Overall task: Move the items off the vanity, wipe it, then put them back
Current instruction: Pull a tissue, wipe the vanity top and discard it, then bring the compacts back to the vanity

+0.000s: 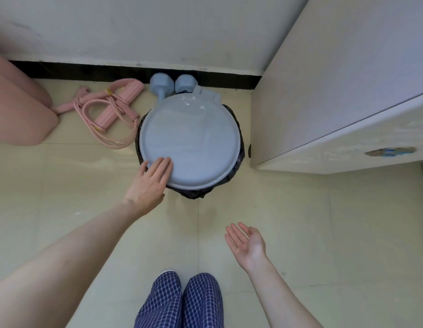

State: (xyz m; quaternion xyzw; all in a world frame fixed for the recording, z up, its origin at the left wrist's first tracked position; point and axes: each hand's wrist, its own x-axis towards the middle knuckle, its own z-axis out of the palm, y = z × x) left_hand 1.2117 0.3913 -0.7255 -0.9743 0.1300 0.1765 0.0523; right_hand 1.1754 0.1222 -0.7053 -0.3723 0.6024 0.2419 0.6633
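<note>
left hand (151,183) has its fingers flat and together on the bin lid (190,140), right hand (247,245) open and empty, so a careless shove could tip the bin

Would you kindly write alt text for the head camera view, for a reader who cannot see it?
Seen from above, a person's left hand rests its fingers on the closed pale blue lid of a round bin lined with a black bag, while the right hand hangs open and empty. Pink resistance bands lie on the tiled floor beside it.

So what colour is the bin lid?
Pale blue lid, seen in the head view, over a black liner.
</note>
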